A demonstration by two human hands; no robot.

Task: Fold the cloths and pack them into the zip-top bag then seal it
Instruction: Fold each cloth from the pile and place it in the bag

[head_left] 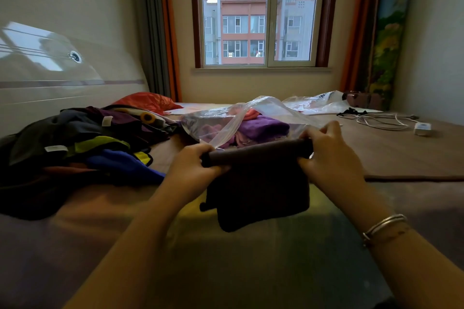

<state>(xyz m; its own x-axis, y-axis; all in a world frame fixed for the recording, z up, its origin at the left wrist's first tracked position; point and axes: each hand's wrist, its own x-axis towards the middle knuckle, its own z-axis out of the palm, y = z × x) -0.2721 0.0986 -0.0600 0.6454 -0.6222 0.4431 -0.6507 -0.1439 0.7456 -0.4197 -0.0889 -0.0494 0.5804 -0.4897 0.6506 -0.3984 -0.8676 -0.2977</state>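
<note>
1. Two hands hold one folded dark brown cloth (259,183) by its top fold, raised just above the bed: the left hand (193,165) grips the left end, the right hand (331,155) grips the right end, fingers curled round it.
2. Just behind the cloth lies the clear zip-top plastic bag (226,120), mouth gaping towards the person, with a folded purple cloth (263,126) and pinkish pieces already inside.
3. Risk: the bag's limp upper flap sags across the opening, so the cloth may snag on it and come unfolded; nothing pins the bag, so a push could slide it away.
4. A heap of unfolded dark, blue and yellow cloths (82,148) waits at the left.
5. Surface: a soft brownish bed cover (401,153); beyond, a white cable (381,120) and a window (258,12) facing apartment blocks.
</note>
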